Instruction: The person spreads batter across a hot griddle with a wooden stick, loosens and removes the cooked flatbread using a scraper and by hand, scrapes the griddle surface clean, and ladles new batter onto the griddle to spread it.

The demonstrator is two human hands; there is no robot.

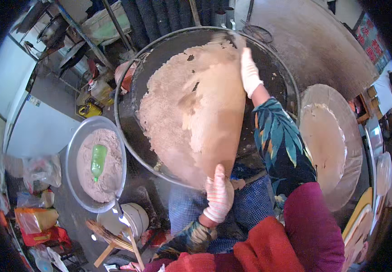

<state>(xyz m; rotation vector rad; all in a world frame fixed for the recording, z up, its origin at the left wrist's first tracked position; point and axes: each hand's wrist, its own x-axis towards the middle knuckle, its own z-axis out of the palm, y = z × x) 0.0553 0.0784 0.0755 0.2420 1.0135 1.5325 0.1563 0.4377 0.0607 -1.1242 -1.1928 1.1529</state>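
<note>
A large, thin brown flatbread (166, 102) lies on a round dark griddle (270, 115) with a raised metal rim. Its right part is folded over, showing a smooth tan underside. At the near edge my left hand (218, 197), in a striped knit glove, grips the flatbread with the thumb up on top. My right hand (250, 75), in a pale glove, reaches across to the far right end and holds the folded edge there; its fingertips are smeared by motion. Small holes and a ragged border show on the rough side of the flatbread.
To the left stands a metal basin (72, 170) of pinkish-brown mash with a green bottle (98, 161) in it. A white bucket (137, 217) and a straw brush (109, 235) are below. Another round flatbread (325, 140) rests on a covered round surface at right.
</note>
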